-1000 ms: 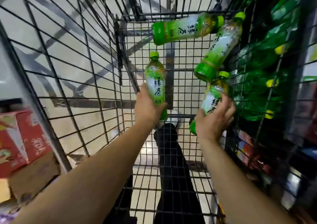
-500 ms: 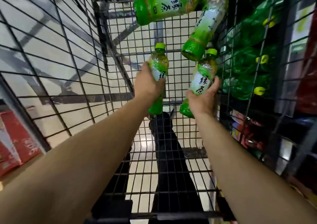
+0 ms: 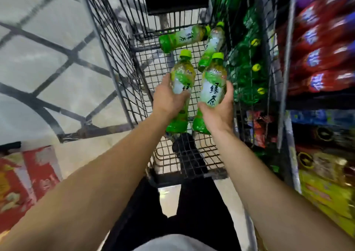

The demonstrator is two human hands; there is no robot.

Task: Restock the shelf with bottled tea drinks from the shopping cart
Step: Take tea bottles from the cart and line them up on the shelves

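Note:
My left hand (image 3: pixel 169 97) grips a green tea bottle (image 3: pixel 182 73) with a lime cap, held upright above the wire shopping cart (image 3: pixel 123 58). My right hand (image 3: pixel 219 108) grips a second green tea bottle (image 3: pixel 213 83), cap up, just to the right of the first. Two more green tea bottles lie on the cart's floor at the far end: one (image 3: pixel 182 38) on its side, the other (image 3: pixel 212 45) leaning against the right wall. The shelf (image 3: pixel 315 100) stands to the right of the cart.
Green bottles (image 3: pixel 249 73) with yellow caps sit behind the cart's right wall. Red and purple packets (image 3: pixel 322 54) fill the upper shelf, yellow packs (image 3: pixel 326 193) the lower one. A red carton (image 3: pixel 25 181) stands on the floor at left. My dark trouser legs (image 3: pixel 192 212) are below.
Both hands have lifted their bottles up and toward me, away from the cart's floor. The view has pulled back, so the cart's rim and the shelf at right now show.

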